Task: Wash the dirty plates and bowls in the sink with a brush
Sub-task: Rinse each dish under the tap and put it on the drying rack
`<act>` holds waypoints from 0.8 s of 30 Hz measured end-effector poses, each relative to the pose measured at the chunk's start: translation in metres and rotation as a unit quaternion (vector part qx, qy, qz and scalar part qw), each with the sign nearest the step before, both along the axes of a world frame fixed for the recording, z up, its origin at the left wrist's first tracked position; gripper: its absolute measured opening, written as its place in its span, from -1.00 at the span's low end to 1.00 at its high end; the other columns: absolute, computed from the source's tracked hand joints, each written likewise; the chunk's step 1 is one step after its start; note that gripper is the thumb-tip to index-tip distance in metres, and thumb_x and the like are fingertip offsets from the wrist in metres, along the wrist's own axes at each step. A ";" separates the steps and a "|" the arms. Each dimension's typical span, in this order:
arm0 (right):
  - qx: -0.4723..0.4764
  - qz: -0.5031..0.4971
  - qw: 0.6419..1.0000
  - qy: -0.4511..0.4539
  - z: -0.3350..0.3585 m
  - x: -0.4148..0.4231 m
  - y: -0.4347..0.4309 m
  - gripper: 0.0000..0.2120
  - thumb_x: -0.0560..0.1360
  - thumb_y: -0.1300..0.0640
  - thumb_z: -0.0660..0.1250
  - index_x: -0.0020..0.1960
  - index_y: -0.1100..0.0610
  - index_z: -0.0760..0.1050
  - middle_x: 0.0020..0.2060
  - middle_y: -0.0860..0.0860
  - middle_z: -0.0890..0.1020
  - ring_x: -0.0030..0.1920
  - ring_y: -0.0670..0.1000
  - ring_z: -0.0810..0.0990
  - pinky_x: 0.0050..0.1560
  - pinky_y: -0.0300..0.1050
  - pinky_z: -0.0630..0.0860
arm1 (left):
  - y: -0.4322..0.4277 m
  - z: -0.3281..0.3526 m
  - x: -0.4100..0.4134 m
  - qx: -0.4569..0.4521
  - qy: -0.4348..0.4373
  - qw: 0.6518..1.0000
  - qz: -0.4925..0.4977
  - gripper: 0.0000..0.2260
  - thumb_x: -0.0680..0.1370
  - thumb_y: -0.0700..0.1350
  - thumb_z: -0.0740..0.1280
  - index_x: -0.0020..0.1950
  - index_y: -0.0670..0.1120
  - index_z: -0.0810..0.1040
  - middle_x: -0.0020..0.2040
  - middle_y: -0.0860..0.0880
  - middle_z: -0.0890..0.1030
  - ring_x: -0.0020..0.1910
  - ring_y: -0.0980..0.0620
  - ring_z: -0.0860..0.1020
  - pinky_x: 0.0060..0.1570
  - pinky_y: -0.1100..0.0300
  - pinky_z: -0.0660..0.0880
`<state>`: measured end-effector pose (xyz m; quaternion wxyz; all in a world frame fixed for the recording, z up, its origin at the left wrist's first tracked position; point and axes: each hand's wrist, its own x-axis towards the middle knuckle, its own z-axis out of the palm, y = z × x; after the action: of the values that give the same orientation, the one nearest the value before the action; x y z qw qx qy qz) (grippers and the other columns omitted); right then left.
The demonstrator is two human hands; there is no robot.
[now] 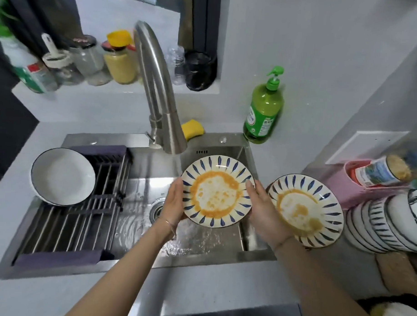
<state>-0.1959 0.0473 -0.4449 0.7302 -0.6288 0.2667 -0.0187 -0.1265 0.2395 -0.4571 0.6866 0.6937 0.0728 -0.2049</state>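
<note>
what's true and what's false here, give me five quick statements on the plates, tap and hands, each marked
1. The left hand and right hand both hold the plate over the sink. True.
2. The tap is off. False: water runs from it, beside the plate.
3. A second plate, also dirty, sits right of the sink. True.
4. The bowl stands in the basin under the tap. False: it rests on the rack at the sink's left.
5. The right hand holds a brush. False: it grips the plate's rim.
</note>
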 end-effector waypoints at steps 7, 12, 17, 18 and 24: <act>0.104 0.029 0.992 0.062 -0.030 0.053 0.069 -0.37 0.38 -0.36 0.24 0.38 -0.12 0.39 0.24 -0.05 0.59 0.17 0.01 0.60 0.17 0.10 0.55 | 0.062 -0.013 0.031 0.042 0.016 0.999 -0.003 -0.43 0.37 0.50 0.03 0.21 0.23 0.45 0.18 0.01 0.57 0.14 -0.02 0.55 0.15 -0.04 0.52; 0.138 -0.012 0.987 0.082 -0.046 0.073 0.086 -0.58 0.56 -0.27 0.11 0.26 -0.08 0.50 0.10 -0.02 0.67 0.10 0.04 0.64 0.14 0.10 0.55 | 0.083 -0.041 0.050 0.057 0.068 0.996 0.009 -0.31 0.39 0.57 -0.01 0.37 0.22 0.34 0.30 0.11 0.51 0.27 0.02 0.49 0.29 -0.13 0.43; 0.150 -0.026 0.985 0.079 -0.061 0.072 0.088 -0.58 0.63 -0.15 0.04 0.31 0.03 0.49 0.15 0.04 0.64 0.16 0.05 0.62 0.16 0.05 0.54 | 0.078 -0.068 0.054 0.062 0.081 0.995 -0.020 -0.35 0.45 0.51 -0.05 0.33 0.14 0.39 0.26 0.02 0.55 0.24 -0.04 0.53 0.25 -0.13 0.47; 0.141 -0.032 0.986 0.083 -0.064 0.068 0.088 -0.60 0.65 -0.11 0.02 0.30 0.03 0.48 0.15 0.02 0.64 0.16 0.04 0.61 0.17 0.04 0.54 | 0.076 -0.065 0.050 0.056 0.086 0.994 -0.022 -0.30 0.43 0.53 -0.04 0.34 0.11 0.39 0.26 0.00 0.55 0.26 -0.06 0.52 0.26 -0.15 0.46; 0.126 -0.024 0.986 0.102 -0.092 0.049 0.099 -0.66 0.66 -0.04 0.04 0.32 -0.01 0.45 0.16 -0.01 0.64 0.15 0.01 0.62 0.15 0.03 0.55 | 0.089 -0.071 0.038 0.047 0.126 0.991 -0.001 -0.45 0.55 0.34 -0.07 0.30 0.03 0.41 0.16 -0.10 0.58 0.11 -0.06 0.56 0.12 -0.05 0.56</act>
<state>-0.1465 0.1464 -0.5374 0.7720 -0.5235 0.3551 0.0621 -0.0881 0.3281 -0.5278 0.6380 0.6942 0.1674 -0.2881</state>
